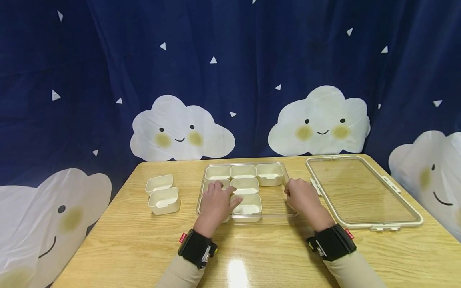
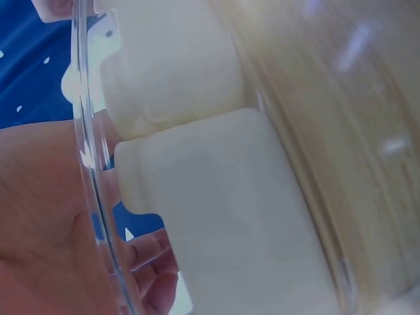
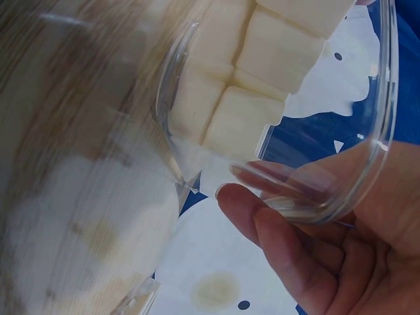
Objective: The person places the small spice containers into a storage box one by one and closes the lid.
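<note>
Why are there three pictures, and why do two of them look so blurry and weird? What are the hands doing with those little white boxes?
No machine here: a person wears three cameras. The big picture comes from one on the head, looking down at a wooden table. The two odd pictures come from cameras strapped to the wrists, so close that everything looks huge and blurry.

On the table lies a clear tray with small cream cups inside. Two more cups sit outside it on the left, and the clear lid lies on the right.

The left hand rests on the cups in the tray. The right hand touches the tray's right edge; its fingers show by the clear rim.
</note>
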A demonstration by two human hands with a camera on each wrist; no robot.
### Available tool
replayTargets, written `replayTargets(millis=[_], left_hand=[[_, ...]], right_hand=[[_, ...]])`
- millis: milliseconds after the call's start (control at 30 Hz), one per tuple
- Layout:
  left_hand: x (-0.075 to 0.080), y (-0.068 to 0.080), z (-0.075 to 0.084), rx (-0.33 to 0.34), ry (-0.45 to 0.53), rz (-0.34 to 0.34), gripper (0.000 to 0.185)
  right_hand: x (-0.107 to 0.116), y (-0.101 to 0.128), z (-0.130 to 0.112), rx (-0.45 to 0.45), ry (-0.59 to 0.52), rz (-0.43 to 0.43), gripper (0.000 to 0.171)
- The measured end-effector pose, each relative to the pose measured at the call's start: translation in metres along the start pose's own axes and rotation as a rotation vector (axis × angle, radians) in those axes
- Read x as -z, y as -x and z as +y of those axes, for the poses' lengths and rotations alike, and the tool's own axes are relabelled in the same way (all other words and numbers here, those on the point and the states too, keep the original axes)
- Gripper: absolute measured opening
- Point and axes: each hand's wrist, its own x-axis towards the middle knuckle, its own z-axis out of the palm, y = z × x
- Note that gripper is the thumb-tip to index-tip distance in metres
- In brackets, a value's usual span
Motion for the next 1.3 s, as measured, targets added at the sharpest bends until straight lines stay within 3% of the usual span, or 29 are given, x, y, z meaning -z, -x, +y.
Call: replayTargets(millis=[233,433,633,767,933,1100,1300], left_hand=[[0.004,-0.001,0.002,-0.025,0.005,-0.014,0.050],[0.013,0.000,0.001,-0.078,0.031,0.050,0.052],[0.021,-0.003,-0.007,-0.131,0.103,0.217,0.039],[0.031,-0.005,-0.019,-0.118,0.206,0.342,0.027],[0.052,-0.004,-0.045,0.027,0.265,0.403,0.021],[0.069,0.004,-0.081,0.239,0.279,0.379,0.023],[0.076,0.020,-0.122,0.416,0.245,0.312,0.027]], right_hand=[[0.002,0.001,-0.001,0.000,-0.009,-0.006,0.049],[0.002,0.001,-0.002,-0.002,0.001,-0.008,0.049],[0.001,0.001,-0.001,0.004,-0.005,-0.004,0.049],[0.000,0.000,-0.001,0.010,0.001,0.003,0.048],[-0.001,0.000,-0.001,0.005,0.005,0.002,0.049],[-0.001,0.000,-0.001,-0.009,-0.004,-0.017,0.049],[-0.002,0.000,-0.001,-0.018,0.008,-0.013,0.048]])
